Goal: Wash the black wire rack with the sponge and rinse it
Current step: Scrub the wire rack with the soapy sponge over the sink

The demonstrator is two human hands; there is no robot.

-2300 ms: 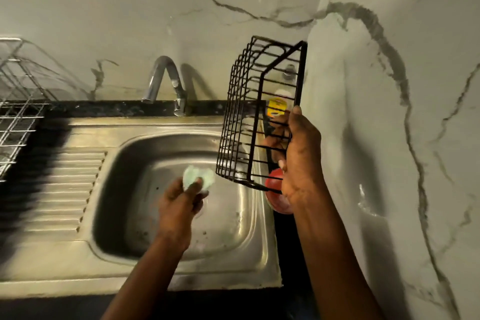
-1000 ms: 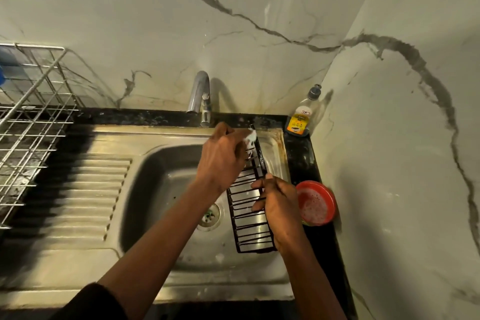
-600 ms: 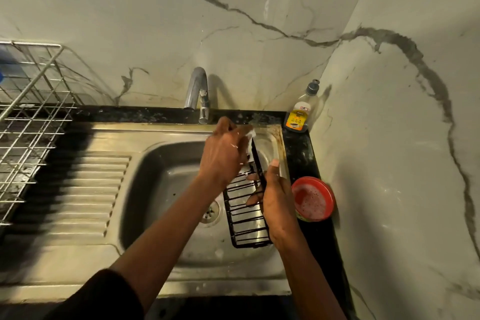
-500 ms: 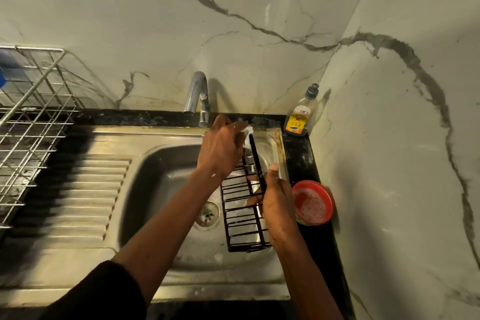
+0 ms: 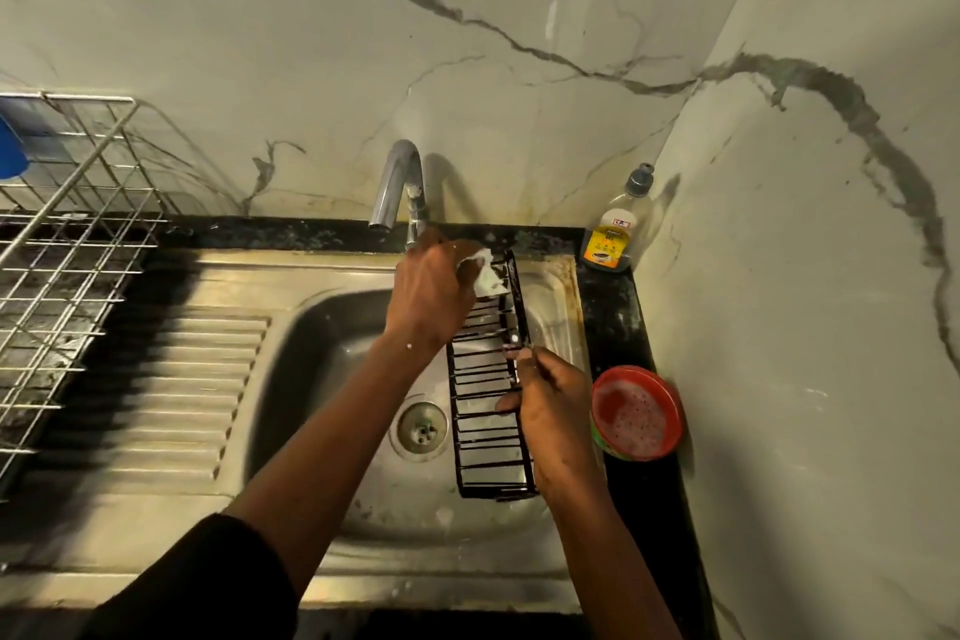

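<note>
Behind the counter, at twelve o'clock, a pale marble wall (image 5: 467, 68) with dark veins met a second slab at three o'clock, closing the corner. Below it lay a stainless steel sink (image 5: 311, 276), its rounded basin dull and water-spotted, with a ridged drainboard (image 5: 171, 390) running off toward nine o'clock. A silver wire dish rack (image 5: 62, 250) overhung that side. A narrow black counter strip (image 5: 613, 317) was the only ledge between the basin and the right-hand wall.

The black wire rack (image 5: 488, 411), long and narrow with thin cross-wires and a raised rim, lay along the basin's three o'clock side, its far end propped on the rim at twelve o'clock and its near end down in the basin toward five o'clock. The right hand (image 5: 553, 411) gripped its right-hand long edge about midway, thumb along the top rail and fingers curled onto the wires. The left hand (image 5: 431, 291) was closed round the sponge, pressing it to the rack's far end, just beneath the faucet.

A round red bowl (image 5: 636, 413) holding foamy liquid sat on the strip just beside the right hand. A clear bottle (image 5: 613, 234) with a yellow label stood in the corner at one o'clock. The curved chrome faucet (image 5: 397, 182) rose at twelve. The drain (image 5: 422, 429) lay bare just left of the rack. The sponge (image 5: 485, 276), a small pale crumpled wad, showed past the left fingertips.
</note>
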